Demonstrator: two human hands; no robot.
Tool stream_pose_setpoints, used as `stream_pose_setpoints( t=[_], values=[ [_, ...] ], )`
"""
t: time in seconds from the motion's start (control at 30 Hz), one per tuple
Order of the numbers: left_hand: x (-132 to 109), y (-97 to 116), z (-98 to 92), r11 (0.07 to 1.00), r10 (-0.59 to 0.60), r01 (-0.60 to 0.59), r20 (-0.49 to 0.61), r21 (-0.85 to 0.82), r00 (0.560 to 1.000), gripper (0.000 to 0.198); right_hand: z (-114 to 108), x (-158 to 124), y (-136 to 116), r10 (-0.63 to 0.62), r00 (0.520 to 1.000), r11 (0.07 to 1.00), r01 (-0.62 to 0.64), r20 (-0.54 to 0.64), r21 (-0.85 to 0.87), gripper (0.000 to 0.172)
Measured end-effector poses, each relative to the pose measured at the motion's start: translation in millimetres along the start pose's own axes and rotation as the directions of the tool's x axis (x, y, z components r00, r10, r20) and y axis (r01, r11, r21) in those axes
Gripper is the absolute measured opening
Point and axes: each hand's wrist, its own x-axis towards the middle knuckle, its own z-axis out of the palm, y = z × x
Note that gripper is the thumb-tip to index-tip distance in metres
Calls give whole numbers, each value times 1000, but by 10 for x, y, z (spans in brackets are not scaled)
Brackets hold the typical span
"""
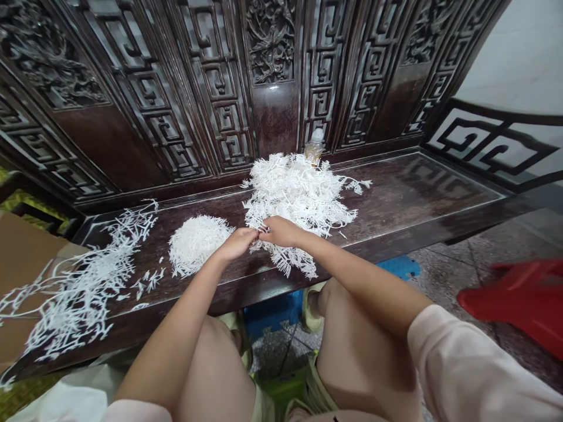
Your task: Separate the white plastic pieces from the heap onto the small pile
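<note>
My left hand (238, 242) and my right hand (281, 231) meet at the front edge of a large heap of white branched plastic sprigs (297, 193). Both are closed in a pinch, fingertips touching, on a thin white branched sprig (263, 228) that my fingers mostly hide. Just left of my left hand lies a compact mound of small white plastic pieces (197, 243). Farther left, a tangle of thin white stems (94, 281) spreads to the edge of the dark wooden bench (387, 205). A few loose bits (147, 281) lie between mound and tangle.
Behind the heap stands a small clear bottle (315, 145) against the carved backrest (275, 117). A cardboard box (30, 264) is at the left. On the floor are a blue mat (270, 310) and, at right, a red plastic stool (519, 293).
</note>
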Motion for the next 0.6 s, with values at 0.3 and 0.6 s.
stream_pose_setpoints(
  t=[0.3,0.6],
  values=[
    [87,-40,16,999,17,-20,-116,-30,993,23,11,95,-38,21,998,993,-28,-65,-118,24],
    [-195,206,-47,973,163,-160,2,-168,987,19,-138,178,435,313,937,949,-316,-156,11,22]
  ],
)
